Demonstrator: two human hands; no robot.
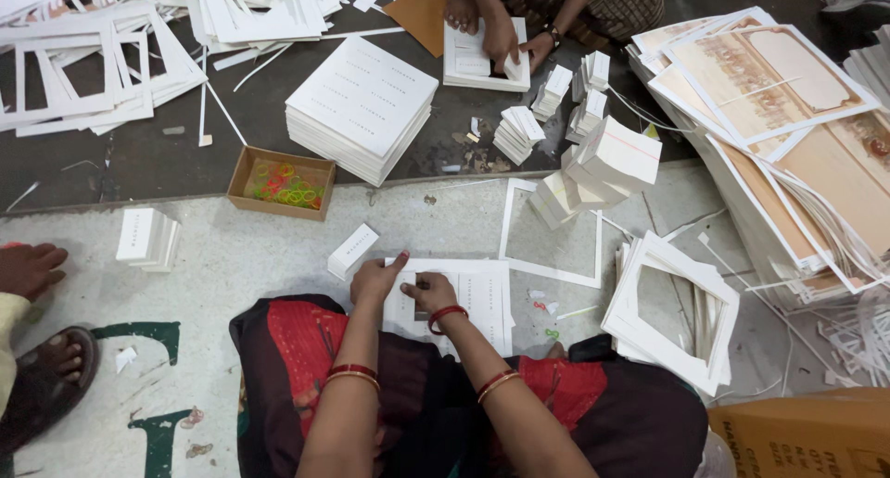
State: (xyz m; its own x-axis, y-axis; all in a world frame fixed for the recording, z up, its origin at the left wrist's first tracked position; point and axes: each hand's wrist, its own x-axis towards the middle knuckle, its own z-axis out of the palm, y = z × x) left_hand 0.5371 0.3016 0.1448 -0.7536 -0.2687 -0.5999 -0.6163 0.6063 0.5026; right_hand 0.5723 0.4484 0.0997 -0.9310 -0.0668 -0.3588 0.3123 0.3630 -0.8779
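Head view: a white card sheet (pixel 473 297) lies flat on the pale floor mat (pixel 241 265), just ahead of the seated person's knees. Left hand (pixel 375 280) presses down on its left edge, fingers curled together. Right hand (pixel 428 293) sits beside it, fingertips pinching at the sheet's surface. A small white card stack (pixel 352 250) rests just left. Further out, a cardboard box (pixel 282 182) holds coloured rubber bands, and across the floor another person's hands (pixel 508 44) press another sheet.
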